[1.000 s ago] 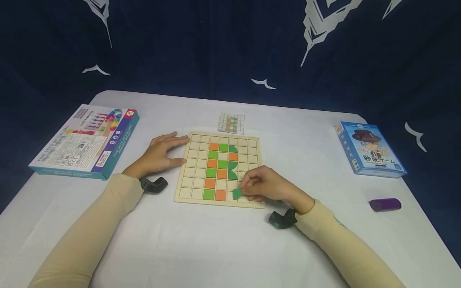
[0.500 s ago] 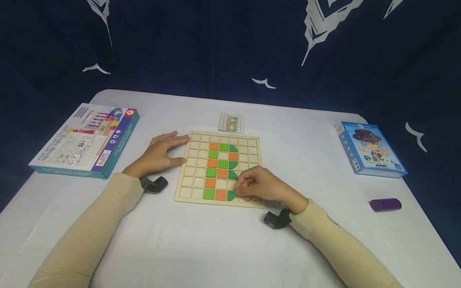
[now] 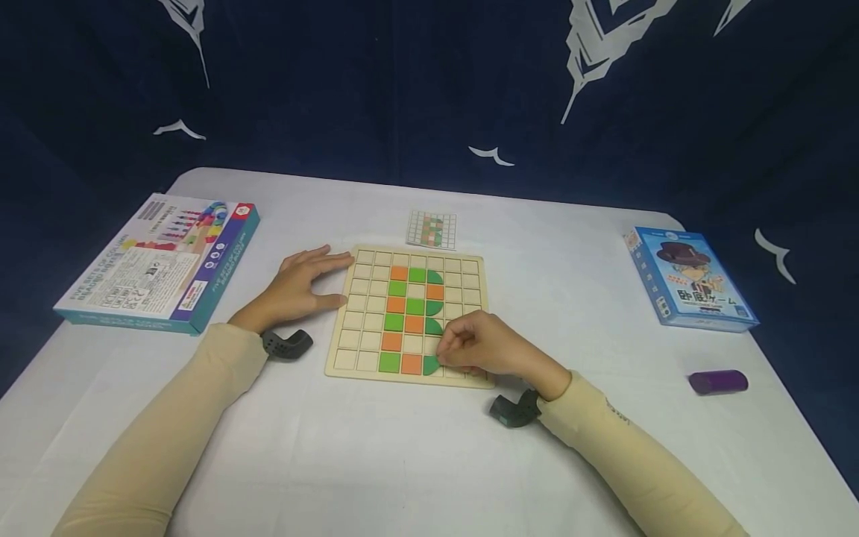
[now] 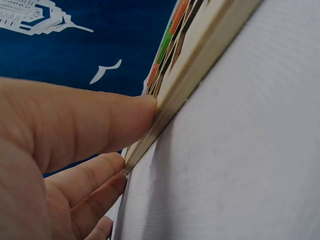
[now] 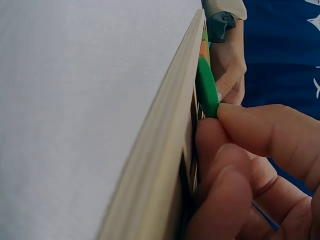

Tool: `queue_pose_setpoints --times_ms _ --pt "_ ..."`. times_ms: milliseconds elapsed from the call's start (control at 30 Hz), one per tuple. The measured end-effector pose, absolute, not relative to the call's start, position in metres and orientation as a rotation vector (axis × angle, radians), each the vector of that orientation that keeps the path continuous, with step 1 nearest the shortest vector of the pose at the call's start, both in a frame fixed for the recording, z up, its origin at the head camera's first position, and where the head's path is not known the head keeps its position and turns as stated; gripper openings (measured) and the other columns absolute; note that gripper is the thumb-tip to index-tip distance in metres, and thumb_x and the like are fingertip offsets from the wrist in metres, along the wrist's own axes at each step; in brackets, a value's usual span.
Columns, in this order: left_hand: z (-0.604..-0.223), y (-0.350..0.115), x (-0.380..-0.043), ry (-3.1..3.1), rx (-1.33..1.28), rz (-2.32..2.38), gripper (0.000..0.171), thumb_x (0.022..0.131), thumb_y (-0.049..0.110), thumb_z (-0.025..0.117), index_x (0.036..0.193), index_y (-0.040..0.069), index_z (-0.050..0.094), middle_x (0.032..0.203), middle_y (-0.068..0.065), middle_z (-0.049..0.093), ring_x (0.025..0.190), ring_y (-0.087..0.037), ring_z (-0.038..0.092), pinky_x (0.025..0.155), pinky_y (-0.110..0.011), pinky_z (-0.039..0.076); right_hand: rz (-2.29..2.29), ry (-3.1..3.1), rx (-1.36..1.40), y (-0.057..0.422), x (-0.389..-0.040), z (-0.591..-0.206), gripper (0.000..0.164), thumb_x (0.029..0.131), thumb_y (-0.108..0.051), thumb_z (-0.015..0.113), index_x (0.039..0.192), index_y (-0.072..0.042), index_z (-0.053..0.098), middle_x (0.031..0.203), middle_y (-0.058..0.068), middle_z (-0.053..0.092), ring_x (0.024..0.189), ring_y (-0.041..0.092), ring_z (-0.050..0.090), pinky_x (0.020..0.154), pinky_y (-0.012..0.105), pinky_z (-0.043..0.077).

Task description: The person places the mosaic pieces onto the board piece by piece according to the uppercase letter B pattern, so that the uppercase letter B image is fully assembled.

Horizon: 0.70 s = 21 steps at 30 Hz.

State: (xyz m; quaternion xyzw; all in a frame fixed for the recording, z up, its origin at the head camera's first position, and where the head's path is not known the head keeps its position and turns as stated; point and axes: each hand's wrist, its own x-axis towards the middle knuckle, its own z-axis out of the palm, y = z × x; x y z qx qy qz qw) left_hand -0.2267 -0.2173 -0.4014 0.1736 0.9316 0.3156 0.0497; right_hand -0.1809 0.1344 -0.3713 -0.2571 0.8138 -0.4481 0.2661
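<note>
A wooden grid board (image 3: 367,341) lies mid-table, with orange, light green and dark green tiles in its middle columns. My right hand (image 3: 490,344) is over its near right part, thumb and finger pinching a dark green quarter-round tile (image 3: 430,365). That tile is at the nearest row, beside an orange tile (image 3: 411,364); in the right wrist view the green tile (image 5: 207,90) stands tilted above the board surface. My left hand (image 3: 298,283) rests on the table, fingers extended, thumb (image 4: 135,117) and fingertips touching the board's left edge.
Behind the board lies a small pattern card (image 3: 431,229) with a similar coloured grid. A large game box (image 3: 161,261) is at the left, a blue box (image 3: 691,280) at the right. Closer on the right lies a purple cylinder (image 3: 718,382).
My right hand has moved slightly left, bringing the quarter-round tile up against the orange tile in the nearest row and turning it. The left hand has stayed still.
</note>
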Motion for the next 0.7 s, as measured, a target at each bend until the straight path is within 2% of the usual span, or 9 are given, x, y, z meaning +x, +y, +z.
queue_pose_setpoints --times_ms 233,400,533,700 --pt "-0.401 -0.217 -0.227 2.836 0.521 0.961 0.072 0.096 0.022 0.076 0.162 0.007 0.050 0.170 -0.013 0.043 0.165 -0.039 0.018 0.132 -0.060 0.002 -1.213 2.190 -0.683 0.135 -0.181 -0.371 0.006 0.094 0.002 0.078 0.089 0.000 0.075 0.066 -0.003 0.060 0.055 0.011 0.048 0.051 0.020 0.042" --pt "-0.401 -0.217 -0.226 2.836 0.510 0.959 0.073 0.096 0.022 0.076 0.162 0.007 0.049 0.170 -0.013 0.043 0.165 -0.039 0.018 0.133 -0.060 0.001 -1.186 2.201 -0.684 0.137 -0.182 -0.370 0.005 0.096 -0.002 0.078 0.092 -0.002 0.076 0.070 -0.003 0.063 0.056 0.011 0.052 0.053 0.020 0.047" --pt "-0.400 -0.217 -0.226 2.838 0.507 0.958 0.073 0.096 0.023 0.076 0.162 0.007 0.049 0.170 -0.013 0.043 0.165 -0.039 0.017 0.133 -0.060 0.001 -1.207 2.165 -0.701 0.144 -0.184 -0.370 0.003 0.098 -0.002 0.076 0.099 0.001 0.076 0.074 -0.002 0.065 0.060 0.012 0.056 0.057 0.022 0.052" --pt "-0.401 -0.217 -0.226 2.838 0.512 0.957 0.073 0.096 0.023 0.076 0.162 0.006 0.049 0.170 -0.013 0.043 0.165 -0.040 0.017 0.133 -0.060 0.001 -1.267 2.060 -0.751 0.159 -0.187 -0.371 0.009 0.099 0.002 0.073 0.107 0.007 0.074 0.076 0.002 0.066 0.063 0.011 0.057 0.061 0.023 0.052"
